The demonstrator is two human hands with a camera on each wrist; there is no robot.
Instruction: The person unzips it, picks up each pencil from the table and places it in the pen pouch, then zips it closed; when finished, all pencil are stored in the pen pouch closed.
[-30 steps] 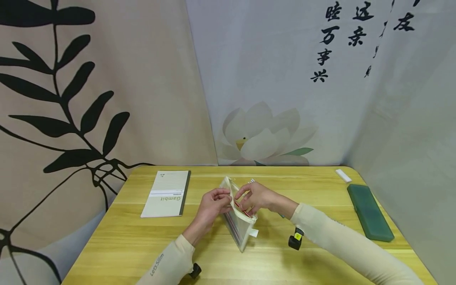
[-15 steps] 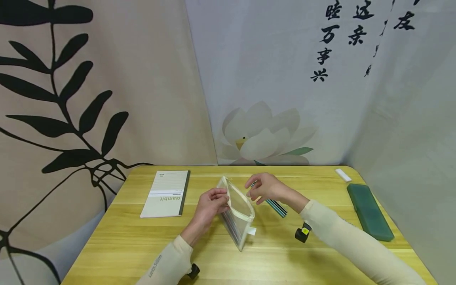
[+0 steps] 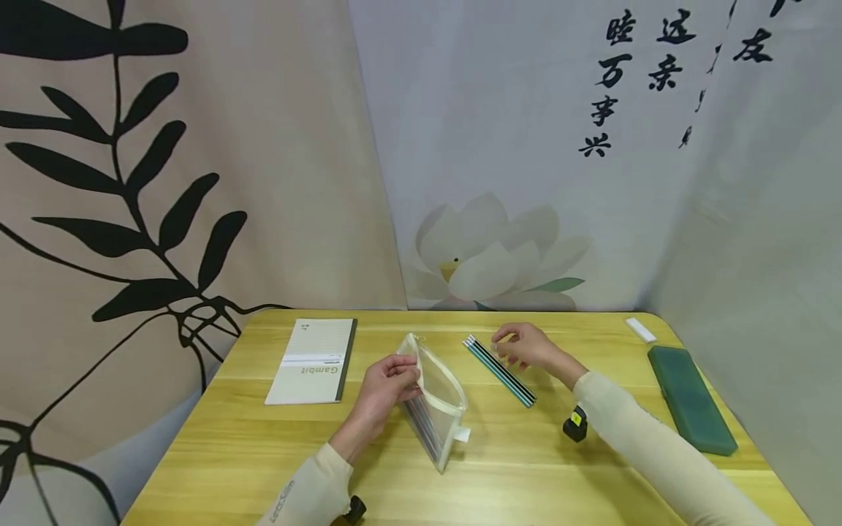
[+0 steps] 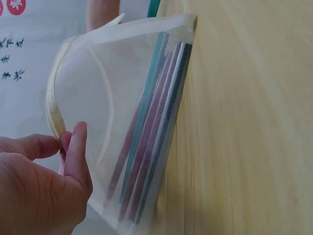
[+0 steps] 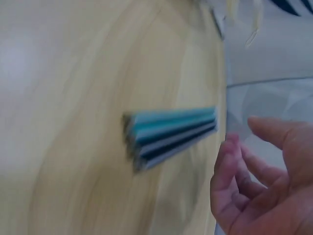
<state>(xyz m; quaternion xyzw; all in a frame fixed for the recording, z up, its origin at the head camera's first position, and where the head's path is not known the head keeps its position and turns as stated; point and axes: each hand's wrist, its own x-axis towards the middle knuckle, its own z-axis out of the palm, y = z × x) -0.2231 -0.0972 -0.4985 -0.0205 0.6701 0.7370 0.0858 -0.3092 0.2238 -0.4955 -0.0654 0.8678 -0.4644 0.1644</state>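
My left hand (image 3: 388,387) pinches the edge of a cream mesh pencil pouch (image 3: 430,413) between thumb and fingers, its mouth spread wide. Through the mesh in the left wrist view, several dark red, teal and black pencils (image 4: 149,132) lie along the pouch's bottom side. To the right of the pouch, a bundle of teal and black pencils (image 3: 500,371) rests on the table. My right hand (image 3: 529,345) hovers just right of that bundle, its fingers loosely bent and holding nothing. In the right wrist view the bundle (image 5: 171,137) looks blurred and apart from the fingers.
A notebook (image 3: 310,361) lies at the table's left. Along the right edge are a dark green case (image 3: 692,400) and a small white block, perhaps an eraser (image 3: 641,330). Fabric-covered walls (image 3: 500,146) stand behind and at the right of the wooden table (image 3: 526,475).
My right hand has left the pouch's mouth, where red pencils were under its fingers, and moved right to the teal and black pencils. My left hand keeps its pinch on the pouch.
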